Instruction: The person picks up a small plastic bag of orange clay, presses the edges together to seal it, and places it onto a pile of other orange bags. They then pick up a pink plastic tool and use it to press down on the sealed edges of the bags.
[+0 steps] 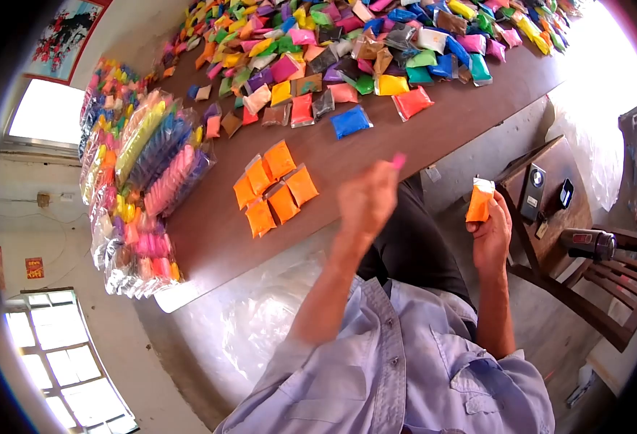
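Note:
My left hand [367, 201] is over the table's front edge, blurred by motion, its fingers curled closed. From its fingertips pokes a small bright pink thing [398, 160], too blurred to name. Off the table to the right, my right hand [490, 233] grips an orange packet [480, 201] in clear wrapping, held upright between thumb and fingers. Left of my left hand, several more orange packets [283, 202] lie close together in two rows on the brown table [210, 246]. A blue packet [351, 122] and a red packet [412, 103] lie farther back.
A big heap of many-coloured packets [376, 43] covers the table's far side. Clear bags of coloured packets [166, 181] are stacked along the left end. On the right, a wooden stool [550, 170] carries small dark objects, beside a wooden chair [615, 282] with a dark cylinder [588, 244].

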Motion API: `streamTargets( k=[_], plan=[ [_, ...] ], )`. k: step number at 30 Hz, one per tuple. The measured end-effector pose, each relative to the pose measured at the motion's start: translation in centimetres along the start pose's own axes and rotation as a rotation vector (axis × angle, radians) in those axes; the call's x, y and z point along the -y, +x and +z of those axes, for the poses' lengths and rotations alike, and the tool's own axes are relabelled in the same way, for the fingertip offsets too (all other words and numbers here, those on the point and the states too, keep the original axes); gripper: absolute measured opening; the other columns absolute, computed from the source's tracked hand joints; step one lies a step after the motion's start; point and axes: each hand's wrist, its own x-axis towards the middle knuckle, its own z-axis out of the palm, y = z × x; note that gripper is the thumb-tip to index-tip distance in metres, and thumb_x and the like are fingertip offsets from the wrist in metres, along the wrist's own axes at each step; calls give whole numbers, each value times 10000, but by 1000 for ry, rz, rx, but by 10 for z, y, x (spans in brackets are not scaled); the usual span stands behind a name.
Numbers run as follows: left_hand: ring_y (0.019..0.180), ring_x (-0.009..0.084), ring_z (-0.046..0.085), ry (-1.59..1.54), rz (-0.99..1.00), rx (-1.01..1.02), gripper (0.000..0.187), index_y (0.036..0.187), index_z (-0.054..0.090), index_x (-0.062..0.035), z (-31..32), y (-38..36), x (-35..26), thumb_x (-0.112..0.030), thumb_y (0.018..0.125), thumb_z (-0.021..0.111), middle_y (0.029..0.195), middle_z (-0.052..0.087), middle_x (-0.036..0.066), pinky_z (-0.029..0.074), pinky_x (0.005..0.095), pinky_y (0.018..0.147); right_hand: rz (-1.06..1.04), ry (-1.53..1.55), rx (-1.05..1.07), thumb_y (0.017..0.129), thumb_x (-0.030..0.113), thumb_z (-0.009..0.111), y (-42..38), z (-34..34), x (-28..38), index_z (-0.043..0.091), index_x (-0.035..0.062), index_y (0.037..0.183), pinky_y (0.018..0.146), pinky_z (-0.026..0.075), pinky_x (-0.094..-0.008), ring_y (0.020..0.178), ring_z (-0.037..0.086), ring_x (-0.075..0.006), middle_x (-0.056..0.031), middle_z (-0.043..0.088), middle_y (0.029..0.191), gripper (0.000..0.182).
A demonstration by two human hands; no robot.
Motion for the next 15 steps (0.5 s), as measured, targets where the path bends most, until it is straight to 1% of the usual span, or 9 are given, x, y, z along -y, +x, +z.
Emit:
streamTargets(
  k=[1, 2, 3, 5, 6, 8, 11, 13, 15],
  plan=[
    [763, 357, 702, -39, 70, 92, 151, 921, 692, -109, 9, -4, -14, -256, 958, 697, 818, 710, 141, 533, 465, 670, 0, -3, 8, 1028, 304, 571, -1, 1, 2, 597, 53, 1264, 601, 493, -220, 802, 627, -98, -58, 658, 1035, 346],
    [800, 364, 697, -153, 217, 144, 118, 920, 693, -107, 16, -7, -22, -223, 941, 702, 828, 708, 140, 534, 473, 698, -1, 4, 17, 1041, 301, 563, -2, 1, 4, 600, 79, 1245, 618, 487, -227, 825, 616, -87, -32, 652, 1047, 304],
    [805, 363, 694, -228, 253, 165, 101, 923, 700, -102, 19, -9, -33, -202, 922, 714, 818, 705, 136, 538, 464, 709, -3, 13, 25, 1054, 298, 555, -3, 2, 6, 603, 106, 1227, 635, 482, -233, 849, 605, -75, -6, 645, 1059, 263],
    [772, 363, 694, -224, 287, -37, 93, 927, 711, -91, 14, -9, -38, -183, 929, 714, 806, 702, 139, 542, 452, 684, -28, -9, 30, 1051, 305, 570, -5, 3, 13, 610, 121, 1188, 622, 477, -232, 838, 609, -73, -2, 654, 1046, 233],
    [772, 363, 694, -227, 290, -36, 93, 927, 711, -91, 10, -8, -34, -183, 929, 714, 806, 702, 139, 542, 452, 684, -32, -24, 0, 1049, 315, 577, -5, 0, 15, 611, 121, 1182, 616, 475, -232, 834, 611, -71, -2, 654, 1039, 238],
    [731, 355, 696, -173, -55, -93, 80, 943, 717, -87, -7, -3, -13, -167, 940, 711, 791, 700, 140, 541, 435, 644, -30, -32, -66, 1046, 323, 597, -8, -1, 15, 619, 122, 1171, 598, 469, -224, 809, 619, -69, 0, 656, 1002, 237],
    [693, 339, 699, -88, 30, -229, 70, 959, 715, -86, -17, 6, 19, -155, 951, 704, 772, 702, 134, 536, 411, 607, -13, -2, -9, 1056, 291, 590, -5, -5, 10, 634, 99, 1160, 578, 496, -193, 761, 626, -67, -36, 666, 969, 223],
    [713, 329, 705, -35, 80, -199, 84, 969, 700, -85, -5, -9, 19, -168, 958, 691, 801, 705, 121, 546, 405, 624, -16, -11, -11, 1060, 288, 587, -6, 1, 6, 635, 94, 1158, 572, 497, -195, 749, 623, -68, -42, 667, 969, 222],
    [736, 327, 705, 155, 345, 66, 100, 966, 678, -82, 9, -32, 7, -182, 963, 676, 845, 703, 107, 557, 408, 643, -17, -21, -18, 1063, 285, 584, -7, 7, 3, 636, 90, 1156, 565, 498, -196, 737, 620, -68, -47, 668, 969, 222]
  ],
)
